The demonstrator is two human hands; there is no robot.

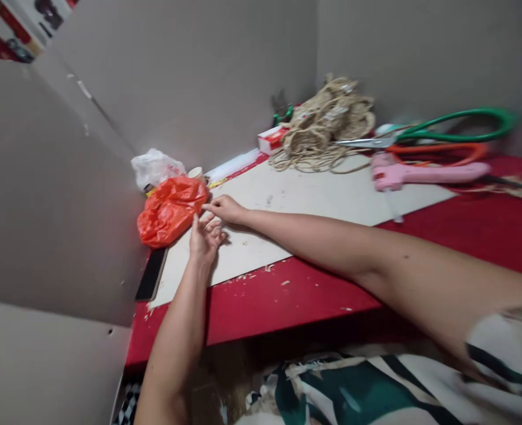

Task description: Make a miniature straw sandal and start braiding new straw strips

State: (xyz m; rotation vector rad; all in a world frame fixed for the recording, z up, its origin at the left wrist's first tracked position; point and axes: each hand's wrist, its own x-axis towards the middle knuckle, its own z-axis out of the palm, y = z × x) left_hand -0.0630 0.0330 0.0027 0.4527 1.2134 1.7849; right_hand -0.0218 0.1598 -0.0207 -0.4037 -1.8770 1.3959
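A crumpled orange plastic bag (pixel 170 212) lies at the left end of the table, on the edge of a pale board (pixel 252 248). Right beside it, my left hand (pixel 206 239) is turned palm up, its fingers loosely curled and apart, with the thumb close to the bag. My right hand (pixel 226 209) reaches over the board from the right. Its fingers are pinched together at the bag's right edge; whatever they hold is too small to make out.
Behind the orange bag are a white plastic bag (pixel 154 168) and a small cup (pixel 196 172). A phone (pixel 152 274) lies at the left. Farther right are coiled twine (pixel 327 118), scissors with a green handle (pixel 459 124), a pink glue gun (pixel 433 172) and a small red-and-white box (pixel 272 140).
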